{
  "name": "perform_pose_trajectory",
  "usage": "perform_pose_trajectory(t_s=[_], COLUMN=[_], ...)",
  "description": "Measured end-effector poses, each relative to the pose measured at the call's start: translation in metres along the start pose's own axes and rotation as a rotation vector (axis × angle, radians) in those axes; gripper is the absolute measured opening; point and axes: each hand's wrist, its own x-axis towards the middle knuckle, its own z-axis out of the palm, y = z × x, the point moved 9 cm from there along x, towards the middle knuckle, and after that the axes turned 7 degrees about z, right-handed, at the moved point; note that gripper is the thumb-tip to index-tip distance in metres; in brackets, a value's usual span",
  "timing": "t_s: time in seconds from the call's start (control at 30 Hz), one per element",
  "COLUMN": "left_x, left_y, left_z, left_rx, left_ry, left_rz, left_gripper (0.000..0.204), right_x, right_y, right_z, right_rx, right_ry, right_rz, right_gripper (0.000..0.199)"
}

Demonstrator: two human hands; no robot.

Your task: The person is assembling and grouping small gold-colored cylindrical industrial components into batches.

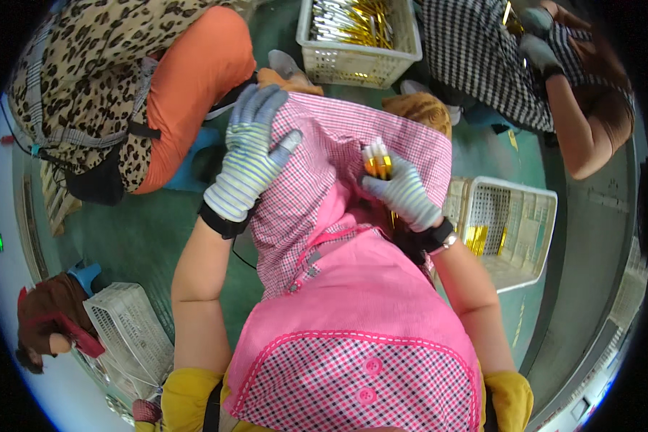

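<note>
The right hand [403, 193], in a grey striped glove, is closed around a small bundle of gold sticks [376, 160] with pale tips, holding them upright over the lap. The bundle pokes out above the curled fingers and sits against the pink checked apron [338, 144] that covers the knees. The left hand [248, 162], gloved the same way, lies flat and spread on the apron well to the left of the bundle, holding nothing; the two hands are apart.

Just right of the right wrist stands a white lattice basket [515, 223] on the green floor, with a few gold pieces showing at its near corner (most of its inside looks bare). Straight ahead, beyond the knees, a second white basket [360, 61] is heaped with gold and silvery sticks of the same kind. A third basket [126, 327] lies at lower left; what it contains cannot be made out.

Other people sit close by: one in a leopard-print top [86, 65] to the left, one in a black checked garment [482, 57] at upper right.
</note>
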Motion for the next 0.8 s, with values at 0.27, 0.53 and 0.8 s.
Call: perform_pose_trajectory(t_s=[0.27,0.53,0.8], left_x=[0.004,-0.015,-0.020], left_y=[-0.002,-0.012,-0.018], left_z=[0.011,0.014,0.008], left_rx=[0.021,0.058,0.042], left_ry=[-0.121,-0.188,-0.212], left_rz=[0.016,-0.008,-0.127], left_gripper=[0.058,0.052,0.048], right_x=[-0.058,-0.099,-0.113], right_y=[0.013,0.020,0.314], right_z=[-0.016,-0.115,-0.272], right_rx=[0.202,0.629,-0.209], right_ry=[-0.172,0.401,0.822], right_rz=[-0.116,-0.289,0.602], right_gripper=[0.010,0.023,0.038])
